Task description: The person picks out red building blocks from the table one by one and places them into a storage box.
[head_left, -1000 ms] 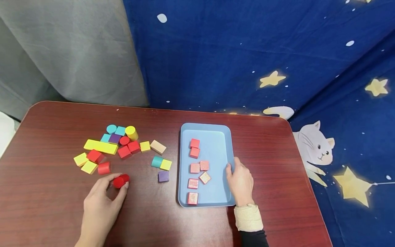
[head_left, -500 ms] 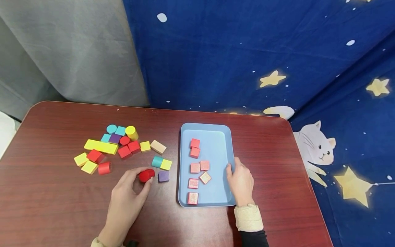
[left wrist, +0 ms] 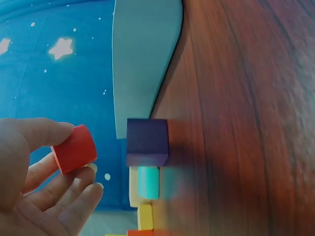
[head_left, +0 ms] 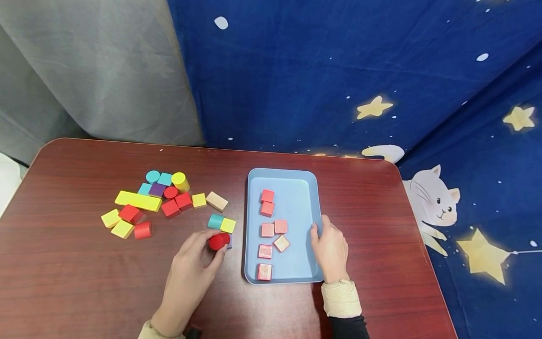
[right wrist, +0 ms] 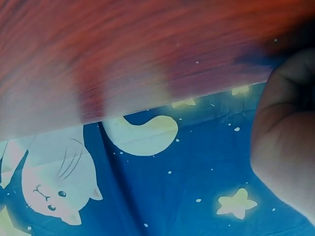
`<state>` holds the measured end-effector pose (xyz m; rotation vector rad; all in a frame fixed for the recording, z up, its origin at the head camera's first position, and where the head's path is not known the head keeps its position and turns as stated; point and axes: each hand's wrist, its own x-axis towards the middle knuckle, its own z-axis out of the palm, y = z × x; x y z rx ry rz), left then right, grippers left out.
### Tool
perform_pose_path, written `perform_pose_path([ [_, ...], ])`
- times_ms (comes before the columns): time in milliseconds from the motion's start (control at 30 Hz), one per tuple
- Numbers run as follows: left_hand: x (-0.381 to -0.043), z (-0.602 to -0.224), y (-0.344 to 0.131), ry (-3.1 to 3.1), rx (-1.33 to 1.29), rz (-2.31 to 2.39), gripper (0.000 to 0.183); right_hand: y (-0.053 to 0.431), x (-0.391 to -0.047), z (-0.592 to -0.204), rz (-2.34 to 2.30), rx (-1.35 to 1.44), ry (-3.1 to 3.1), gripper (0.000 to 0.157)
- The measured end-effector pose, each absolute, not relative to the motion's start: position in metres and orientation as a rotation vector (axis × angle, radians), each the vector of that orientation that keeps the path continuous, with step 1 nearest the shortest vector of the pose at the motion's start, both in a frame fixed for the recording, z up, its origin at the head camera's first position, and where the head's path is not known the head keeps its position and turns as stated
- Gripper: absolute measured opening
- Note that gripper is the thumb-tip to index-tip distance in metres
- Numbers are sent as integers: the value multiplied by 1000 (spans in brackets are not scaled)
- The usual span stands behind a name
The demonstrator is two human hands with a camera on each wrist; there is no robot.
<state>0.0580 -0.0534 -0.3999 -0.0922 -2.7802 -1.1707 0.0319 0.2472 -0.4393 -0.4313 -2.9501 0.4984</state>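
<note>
My left hand [head_left: 190, 275] pinches a red cylinder block [head_left: 219, 241] between thumb and fingers. In the left wrist view the red cylinder block [left wrist: 76, 149] is off the tabletop, and the purple cube [left wrist: 147, 140] stands on the table beyond it. From the head, the block covers most of that cube. My right hand [head_left: 331, 249] grips the right rim of a light blue tray [head_left: 281, 174], thumb on the inner side. Several red and pinkish cubes [head_left: 267, 209] lie in the tray's left half. Part of the right hand [right wrist: 290, 128] shows in the right wrist view.
A teal cylinder [head_left: 215, 221] and a yellow cube [head_left: 227, 225] lie left of the tray, with a plain wooden block [head_left: 217, 201] behind them. Farther left is a cluster of blocks, including a long yellow bar [head_left: 138, 201] and an upright yellow cylinder [head_left: 180, 182].
My left hand has carried the red cylinder block rightward from beside the block cluster to over the purple cube. The right hand and the tray have stayed in place.
</note>
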Motion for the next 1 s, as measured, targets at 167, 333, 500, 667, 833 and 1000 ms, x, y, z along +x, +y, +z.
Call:
perform_pose_path([
  [167,55,-398,-44,-2804,-128,-1159,49,247,32,-439,504,-431,-2949,25],
  [333,50,-398,-32,-2850,-148,-1156,49,248,31,-440,508,-435,-2952,25],
  [500,44,-401,-23,-2815,-145,-1209,46,248,31,-441,513,-440,-2953,25],
  [667,40,-398,-14,-2845,-144,-1238,47,248,31,-441,508,-437,-2950,24],
  [833,36,-397,-9,-2835,-177,-1210,48,248,31,-441,512,-440,-2958,25],
  [1000,32,-398,-8,-2806,-233,-1188,47,248,31,-440,520,-441,-2957,25],
])
